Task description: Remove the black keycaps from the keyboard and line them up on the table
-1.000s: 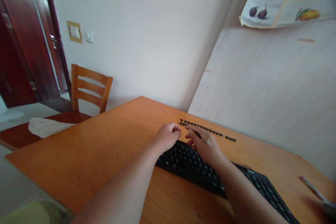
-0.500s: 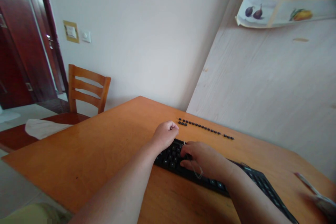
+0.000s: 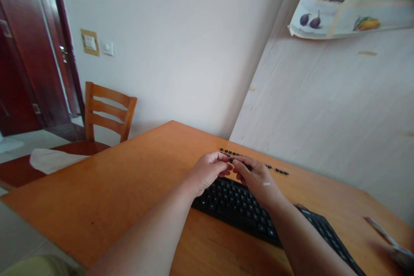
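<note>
My left hand is closed in a pinch at the fingertips, above the far edge of a black keyboard. A small black keycap is between its fingertips, and the fingertips of my right hand meet it from the other side. My right hand is also closed, around a wire keycap puller; thin pale wire shows over the hand, the rest mostly hidden by the fingers. Behind the hands, a row of loose black keycaps lies on the table, partly covered by my fingers.
A second black keyboard lies at the right, partly behind my right forearm. Farther right is a thin brush-like stick. The wooden table meets the wall at the back. A chair with a white cloth stands left.
My right hand has lifted off the keyboard and moved up and away to meet my left hand. A keycap now shows between the fingertips. My left hand has shifted slightly right, fingers extending.
</note>
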### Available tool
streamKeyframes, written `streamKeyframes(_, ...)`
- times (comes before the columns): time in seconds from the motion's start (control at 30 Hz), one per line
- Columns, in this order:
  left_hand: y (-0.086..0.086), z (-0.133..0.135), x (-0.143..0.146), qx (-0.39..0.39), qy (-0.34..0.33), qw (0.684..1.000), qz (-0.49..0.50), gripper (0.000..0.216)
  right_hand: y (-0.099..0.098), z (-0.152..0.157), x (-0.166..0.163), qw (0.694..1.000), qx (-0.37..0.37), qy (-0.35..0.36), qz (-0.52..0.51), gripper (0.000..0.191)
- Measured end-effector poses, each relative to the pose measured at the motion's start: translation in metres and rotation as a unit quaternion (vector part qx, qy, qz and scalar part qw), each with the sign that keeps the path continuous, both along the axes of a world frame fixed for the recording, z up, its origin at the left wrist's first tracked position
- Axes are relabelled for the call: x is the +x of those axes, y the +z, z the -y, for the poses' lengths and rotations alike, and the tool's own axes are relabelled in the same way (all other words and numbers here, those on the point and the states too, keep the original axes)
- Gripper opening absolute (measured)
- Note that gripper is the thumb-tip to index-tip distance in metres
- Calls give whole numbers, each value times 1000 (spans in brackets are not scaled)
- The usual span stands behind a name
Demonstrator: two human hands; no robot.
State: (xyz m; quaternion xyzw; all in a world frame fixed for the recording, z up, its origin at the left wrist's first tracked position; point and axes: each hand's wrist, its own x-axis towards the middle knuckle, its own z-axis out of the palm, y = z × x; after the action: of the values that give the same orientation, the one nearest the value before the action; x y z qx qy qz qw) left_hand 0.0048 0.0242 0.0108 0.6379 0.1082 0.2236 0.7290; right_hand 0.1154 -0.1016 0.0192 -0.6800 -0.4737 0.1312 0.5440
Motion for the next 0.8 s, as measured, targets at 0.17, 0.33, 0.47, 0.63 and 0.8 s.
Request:
streamKeyframes(0.17,-3,-1,2,-50,-1,999,19,17,-7,-3,-1,1000,2,19,-16,40)
streamKeyframes(0.33,-5,-2,3,-74,12,997,25,14,-9,-4,1,1000,-17,-5,9,40)
streamKeyframes(0.47,-6,-3,3,-77,22,996,25,13,-6,-4,-1,998,-24,-13,53,36)
streamKeyframes(0.63,-7,-4,3,-48,31,998,23,12,-6,-5,1,989,-11,3,149,32)
streamKeyframes(0.8,-11,-5,6,-17,42,999,19,13,-8,-4,5,959,1,-27,283,30)
